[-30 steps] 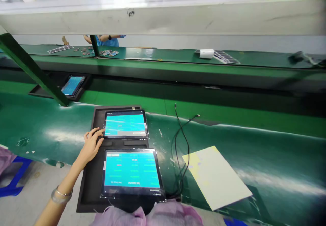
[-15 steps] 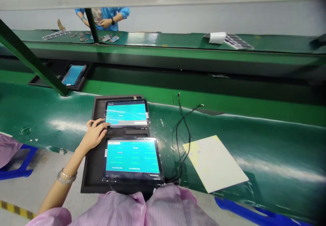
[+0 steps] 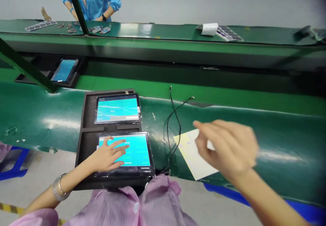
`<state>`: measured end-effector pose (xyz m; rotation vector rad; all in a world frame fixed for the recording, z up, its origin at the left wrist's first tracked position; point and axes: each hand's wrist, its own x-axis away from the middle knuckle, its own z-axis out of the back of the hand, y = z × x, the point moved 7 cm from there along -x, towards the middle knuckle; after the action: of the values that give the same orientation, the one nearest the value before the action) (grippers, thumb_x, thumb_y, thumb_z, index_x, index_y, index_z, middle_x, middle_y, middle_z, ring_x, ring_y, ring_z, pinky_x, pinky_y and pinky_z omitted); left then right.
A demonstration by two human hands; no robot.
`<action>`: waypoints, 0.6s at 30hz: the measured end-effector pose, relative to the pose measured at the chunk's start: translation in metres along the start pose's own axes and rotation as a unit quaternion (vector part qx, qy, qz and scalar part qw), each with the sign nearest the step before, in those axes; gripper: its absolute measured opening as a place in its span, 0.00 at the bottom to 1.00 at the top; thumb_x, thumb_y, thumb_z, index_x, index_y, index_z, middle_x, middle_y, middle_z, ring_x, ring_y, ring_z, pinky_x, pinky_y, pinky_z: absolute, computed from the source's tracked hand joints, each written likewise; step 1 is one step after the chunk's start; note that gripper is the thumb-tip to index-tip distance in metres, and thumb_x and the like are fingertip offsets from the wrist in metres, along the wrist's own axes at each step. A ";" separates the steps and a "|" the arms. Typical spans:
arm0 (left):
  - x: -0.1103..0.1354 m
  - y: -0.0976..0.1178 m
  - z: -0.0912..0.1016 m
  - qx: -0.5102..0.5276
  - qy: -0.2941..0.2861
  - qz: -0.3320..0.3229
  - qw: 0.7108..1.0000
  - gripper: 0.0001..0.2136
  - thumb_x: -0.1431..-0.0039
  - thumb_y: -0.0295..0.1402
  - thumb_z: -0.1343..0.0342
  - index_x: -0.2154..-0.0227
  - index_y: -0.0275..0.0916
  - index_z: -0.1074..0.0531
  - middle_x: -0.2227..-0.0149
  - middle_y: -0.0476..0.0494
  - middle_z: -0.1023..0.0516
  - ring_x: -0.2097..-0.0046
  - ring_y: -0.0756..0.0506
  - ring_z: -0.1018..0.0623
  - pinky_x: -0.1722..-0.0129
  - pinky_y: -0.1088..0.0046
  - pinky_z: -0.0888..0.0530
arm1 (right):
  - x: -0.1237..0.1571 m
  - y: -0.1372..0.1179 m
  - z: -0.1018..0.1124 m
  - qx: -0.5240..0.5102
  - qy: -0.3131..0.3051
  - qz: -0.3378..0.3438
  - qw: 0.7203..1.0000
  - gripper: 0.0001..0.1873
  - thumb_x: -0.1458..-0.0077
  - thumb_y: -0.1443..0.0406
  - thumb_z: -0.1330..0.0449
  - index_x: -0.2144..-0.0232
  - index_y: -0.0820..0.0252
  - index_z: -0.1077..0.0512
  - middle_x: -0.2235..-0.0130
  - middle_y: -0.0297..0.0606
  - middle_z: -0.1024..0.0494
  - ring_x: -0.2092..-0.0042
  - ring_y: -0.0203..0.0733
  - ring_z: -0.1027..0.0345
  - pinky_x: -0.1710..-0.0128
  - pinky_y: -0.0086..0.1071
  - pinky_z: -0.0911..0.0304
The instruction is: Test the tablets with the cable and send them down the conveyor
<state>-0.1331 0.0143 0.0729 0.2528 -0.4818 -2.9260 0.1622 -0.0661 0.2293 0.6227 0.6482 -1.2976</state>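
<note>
Two tablets with lit blue screens lie in a black tray (image 3: 85,144) at the bench's front edge. Over the nearer tablet (image 3: 139,153) is my left hand (image 3: 110,154), fingers spread above its screen; whether they touch the glass I cannot tell. The farther tablet (image 3: 118,108) lies just beyond, with no hand on it. My right hand (image 3: 228,148) hangs in the air above a pale sheet (image 3: 189,154), hiding part of it. Its fingers are curled and blurred, and nothing can be made out in them.
Two black cables (image 3: 178,117) lie crossed on the green bench (image 3: 287,141), right of the tray. Beyond, another tray holds a lit tablet (image 3: 65,70) behind a green post (image 3: 33,71). Across the far bench stands a person in blue (image 3: 96,1), near several small parts (image 3: 96,29).
My left hand has moved from the farther tablet's lower left corner to above the nearer tablet. My right hand has come into view over the pale sheet. The view has shifted slightly.
</note>
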 end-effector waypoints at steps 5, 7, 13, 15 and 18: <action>0.011 0.032 -0.001 0.101 0.026 -0.052 0.993 0.09 0.32 0.30 0.55 0.60 0.41 0.29 0.61 0.47 0.17 0.49 0.46 0.21 0.40 0.61 0.43 | 0.081 -0.004 -0.048 -0.164 -0.082 -0.197 0.963 0.13 0.39 0.71 0.43 0.54 0.52 0.25 0.66 0.38 0.19 0.64 0.49 0.27 0.62 0.44 0.33; 0.010 0.031 0.004 0.090 0.041 -0.035 0.994 0.08 0.32 0.29 0.54 0.59 0.41 0.29 0.59 0.46 0.17 0.48 0.44 0.22 0.41 0.60 0.42 | 0.111 0.013 -0.067 -0.187 -0.117 -0.307 0.926 0.09 0.35 0.65 0.45 0.58 0.54 0.25 0.66 0.39 0.20 0.65 0.48 0.29 0.63 0.43 0.33; -0.016 0.006 -0.001 -0.020 0.028 0.069 0.997 0.09 0.29 0.33 0.54 0.55 0.41 0.29 0.41 0.41 0.26 0.37 0.38 0.33 0.42 0.55 0.45 | 0.149 0.071 -0.107 -0.153 -0.153 -0.390 0.895 0.15 0.35 0.56 0.47 0.60 0.57 0.24 0.63 0.43 0.19 0.68 0.48 0.30 0.64 0.43 0.34; -0.025 -0.001 -0.007 -0.025 0.016 0.089 0.996 0.10 0.29 0.35 0.54 0.55 0.41 0.29 0.39 0.41 0.28 0.35 0.37 0.36 0.42 0.54 0.46 | 0.152 0.094 -0.124 -0.135 -0.162 -0.399 0.893 0.18 0.35 0.55 0.48 0.60 0.59 0.24 0.62 0.46 0.20 0.65 0.50 0.30 0.63 0.43 0.34; -0.034 -0.007 -0.010 0.014 -0.016 0.095 0.995 0.12 0.28 0.39 0.54 0.53 0.42 0.29 0.40 0.41 0.27 0.33 0.37 0.38 0.41 0.54 0.46 | 0.151 0.127 -0.151 -0.102 -0.173 -0.405 0.892 0.22 0.36 0.53 0.50 0.58 0.63 0.23 0.61 0.51 0.21 0.59 0.53 0.30 0.54 0.46 0.35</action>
<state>-0.0987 0.0239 0.0657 0.1537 -0.5219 -2.7437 0.2975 -0.0344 0.0233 -0.0994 0.7619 -2.0194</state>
